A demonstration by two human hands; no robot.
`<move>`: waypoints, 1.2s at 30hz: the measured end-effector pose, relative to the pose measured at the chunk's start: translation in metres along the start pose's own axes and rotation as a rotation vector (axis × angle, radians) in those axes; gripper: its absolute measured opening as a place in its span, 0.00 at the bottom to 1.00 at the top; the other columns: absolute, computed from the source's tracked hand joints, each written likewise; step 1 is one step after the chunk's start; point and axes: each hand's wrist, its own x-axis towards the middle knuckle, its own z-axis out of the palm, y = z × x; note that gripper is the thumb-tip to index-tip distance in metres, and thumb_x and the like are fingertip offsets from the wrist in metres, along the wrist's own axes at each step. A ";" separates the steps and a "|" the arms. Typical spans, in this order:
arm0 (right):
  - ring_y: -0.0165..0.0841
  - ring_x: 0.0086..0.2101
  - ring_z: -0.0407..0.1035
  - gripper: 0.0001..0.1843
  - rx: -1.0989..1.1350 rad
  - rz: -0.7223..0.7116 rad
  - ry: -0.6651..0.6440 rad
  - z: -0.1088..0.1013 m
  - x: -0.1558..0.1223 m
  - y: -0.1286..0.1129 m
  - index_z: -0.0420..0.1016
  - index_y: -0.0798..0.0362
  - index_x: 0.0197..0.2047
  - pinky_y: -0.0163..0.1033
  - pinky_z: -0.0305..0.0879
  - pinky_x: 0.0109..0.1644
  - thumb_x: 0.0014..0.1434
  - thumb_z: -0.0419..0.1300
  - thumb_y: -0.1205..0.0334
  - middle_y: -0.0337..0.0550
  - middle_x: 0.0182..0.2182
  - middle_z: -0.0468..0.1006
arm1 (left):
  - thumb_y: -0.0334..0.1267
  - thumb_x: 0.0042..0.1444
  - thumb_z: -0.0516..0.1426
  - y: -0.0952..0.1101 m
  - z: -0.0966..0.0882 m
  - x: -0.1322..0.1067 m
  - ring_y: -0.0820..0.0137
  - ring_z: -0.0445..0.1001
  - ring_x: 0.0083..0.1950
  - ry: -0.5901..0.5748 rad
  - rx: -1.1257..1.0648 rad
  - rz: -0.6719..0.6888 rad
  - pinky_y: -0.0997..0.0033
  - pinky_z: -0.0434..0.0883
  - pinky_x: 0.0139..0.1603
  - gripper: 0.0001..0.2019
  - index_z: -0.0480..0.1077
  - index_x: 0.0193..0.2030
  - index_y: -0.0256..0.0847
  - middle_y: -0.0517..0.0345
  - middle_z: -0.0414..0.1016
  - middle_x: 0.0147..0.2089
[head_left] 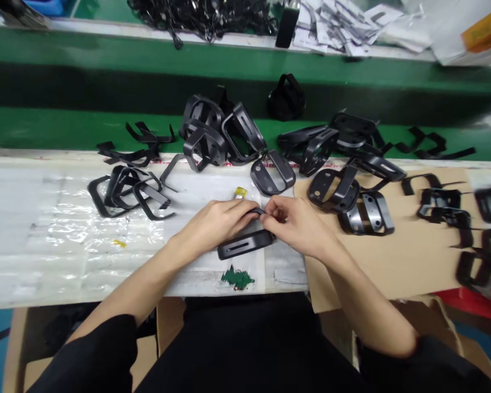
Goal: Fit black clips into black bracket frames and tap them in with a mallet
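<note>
Left hand: The left hand (216,221) was on the black frame (245,244). Its fingers (245,214) were bent and closed, and they pinched the top of the frame.

Right hand: The right hand (294,224) held the same frame. Its fingers (268,214) were pinched almost shut, just beside the left fingers.

Held thing: The black frame was a flat loop with a long slot. It was near the middle of the front edge of the table (65,297), over a white sheet (200,267). I could not tell if it touched the sheet.

Near the left hand: A pile of black frames (126,194) lay on clear plastic (77,229). A small bottle with a yellow top (240,192) stood just past the fingers.

Near the right hand: More black frames (333,188) lay on a brown cardboard sheet (396,273).

Far edge: More black frames (219,131) lay at the back edge of the table and on a green strip (65,125).
</note>
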 end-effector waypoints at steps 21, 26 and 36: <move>0.46 0.55 0.68 0.50 0.442 -0.110 0.171 0.034 -0.073 0.017 0.56 0.41 0.65 0.48 0.68 0.60 0.49 0.78 0.37 0.47 0.55 0.67 | 0.35 0.67 0.56 0.036 0.004 0.006 0.69 0.74 0.39 -0.050 -0.932 -0.324 0.69 0.72 0.39 0.02 0.66 0.44 0.42 0.58 0.74 0.39; 0.44 0.51 0.68 0.37 0.185 -0.230 -0.213 -0.008 -0.088 -0.003 0.63 0.44 0.54 0.47 0.68 0.59 0.44 0.76 0.62 0.44 0.52 0.67 | 0.49 0.72 0.54 0.056 -0.012 -0.003 0.69 0.71 0.31 -0.533 -1.411 -0.403 0.68 0.71 0.34 0.18 0.71 0.34 0.41 0.57 0.73 0.30; 0.38 0.45 0.71 0.14 0.214 -0.190 -0.435 0.025 -0.150 0.010 0.78 0.48 0.39 0.43 0.75 0.50 0.48 0.73 0.58 0.41 0.44 0.70 | 0.60 0.59 0.66 0.138 0.026 -0.089 0.74 0.67 0.25 -0.544 -1.334 -0.717 0.73 0.62 0.28 0.24 0.71 0.28 0.40 0.64 0.69 0.23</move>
